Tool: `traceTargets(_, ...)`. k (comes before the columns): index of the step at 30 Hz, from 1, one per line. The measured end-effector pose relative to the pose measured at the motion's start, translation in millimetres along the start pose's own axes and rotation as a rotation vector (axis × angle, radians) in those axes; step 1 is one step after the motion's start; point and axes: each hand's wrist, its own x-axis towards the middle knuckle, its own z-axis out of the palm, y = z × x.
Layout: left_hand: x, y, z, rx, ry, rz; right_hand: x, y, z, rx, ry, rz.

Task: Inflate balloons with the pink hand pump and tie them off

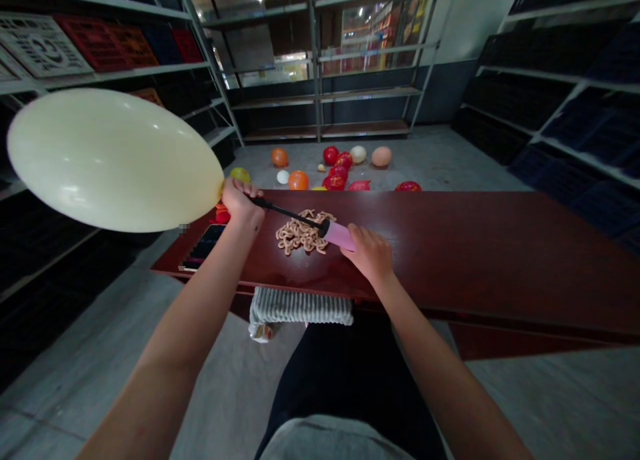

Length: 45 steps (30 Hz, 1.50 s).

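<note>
A large pale yellow balloon (115, 160) fills the left of the head view, its neck at my left hand (241, 199). That hand is wrapped round the balloon's neck and the black nozzle end of a hand pump. My right hand (370, 252) grips the pink barrel of the pump (340, 236), whose thin black rod runs between the two hands. Beneath the rod, a pile of tan curled pieces (303, 233) lies on the dark red table (475, 247). A phone (207, 242) and a small red item (223, 213) lie on the table near my left forearm.
Behind the table, red, orange, white and other balloons (299, 180) lie on the grey floor. Metal shelves (317, 60) stand at the back, with crate-filled shelves on both sides. A striped grey cloth (300, 307) hangs at the table's near edge.
</note>
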Motion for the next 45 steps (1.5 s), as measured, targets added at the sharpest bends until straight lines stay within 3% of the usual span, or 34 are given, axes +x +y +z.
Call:
traceTargets(6, -20.7, -21.6, 12.2, 0.011, -0.032, -0.034, 0.8, 6.1, -3.5, -0.009, 0.075, 0.062)
traceTargets(16, -82.3, -119.9, 30.6, -0.020, -0.049, -0.116, 0.7, 11.3, 2.5, -0.046, 0.121, 0.106)
traceTargets(20, -89.4, -133.4, 35.8, -0.034, -0.031, -0.128, 1.3, 15.0, 2.8, -0.050, 0.133, 0.147)
traceTargets(25, -73.7, -117.4, 31.2, -0.004, 0.065, -0.129, 2.2, 11.2, 6.0, -0.027, 0.086, 0.086)
traceTargets(31, -44.9, -81.1, 9.0, -0.009, 0.126, -0.097, 0.6, 4.0, 5.6, -0.026, 0.028, 0.009)
traceTargets(39, 1.4, -14.1, -24.1, -0.026, 0.028, -0.077, 0.4, 2.1, 6.6, 0.000, 0.032, -0.082)
traceTargets(45, 14.2, -3.2, -24.5, -0.035, -0.029, -0.010, 2.1, 0.7, 6.8, 0.057, 0.016, -0.093)
